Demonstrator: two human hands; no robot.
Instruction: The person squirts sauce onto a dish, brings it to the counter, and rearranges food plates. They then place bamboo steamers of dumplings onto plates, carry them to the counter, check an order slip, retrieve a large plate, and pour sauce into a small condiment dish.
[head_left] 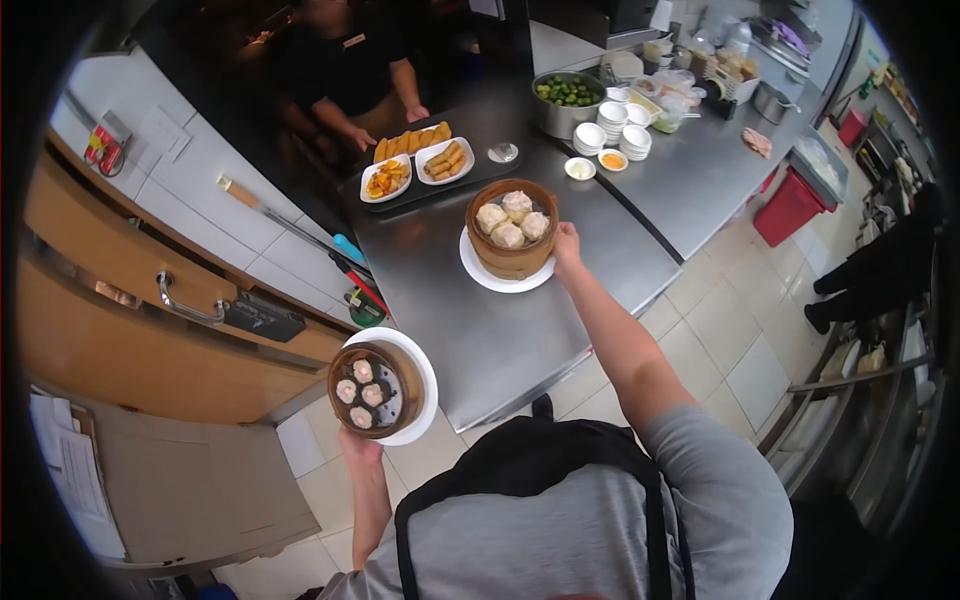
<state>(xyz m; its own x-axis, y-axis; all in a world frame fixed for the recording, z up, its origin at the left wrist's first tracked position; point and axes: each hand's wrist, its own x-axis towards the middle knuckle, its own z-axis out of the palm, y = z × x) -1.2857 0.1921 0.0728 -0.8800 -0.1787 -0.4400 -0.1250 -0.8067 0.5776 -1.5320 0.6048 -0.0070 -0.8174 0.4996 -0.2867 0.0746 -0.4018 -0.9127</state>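
My left hand [360,447] grips a white plate [428,400] from below, off the counter's near left corner. On that plate sits a bamboo steamer [408,385], tilted toward me, with several small pink-topped dumplings [372,394] on a dark perforated liner. Over the steel counter, my right hand [567,248] holds the edge of another white plate [490,279]. It carries a second bamboo steamer [511,262] filled with several larger pale dumplings [507,235]. The fingers of both hands are partly hidden beneath the plates.
Across the steel counter [430,330], a person's hands [362,138] are at a dark tray [440,188] of fried food dishes. White bowl stacks [635,142] and a pot of green vegetables [568,118] stand at the back. A wooden door [130,330] is left; a red bin [788,208] right.
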